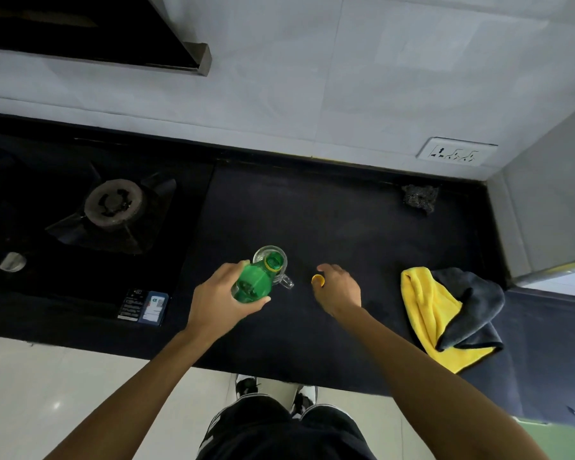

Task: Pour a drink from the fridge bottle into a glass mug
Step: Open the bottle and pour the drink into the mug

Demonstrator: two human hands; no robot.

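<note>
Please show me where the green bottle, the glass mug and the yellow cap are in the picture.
green bottle (253, 281): head view, on its green body.
glass mug (263, 253): head view, on its far rim.
yellow cap (317, 279): head view, on its round face.

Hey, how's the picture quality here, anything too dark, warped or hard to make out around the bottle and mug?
Head view: wide-angle bending curves the countertop edge and wall; the black countertop and stove are dim, with little detail; the glass mug is faint against it, while the green bottle, yellow cap and yellow cloth stand out clearly.
</note>
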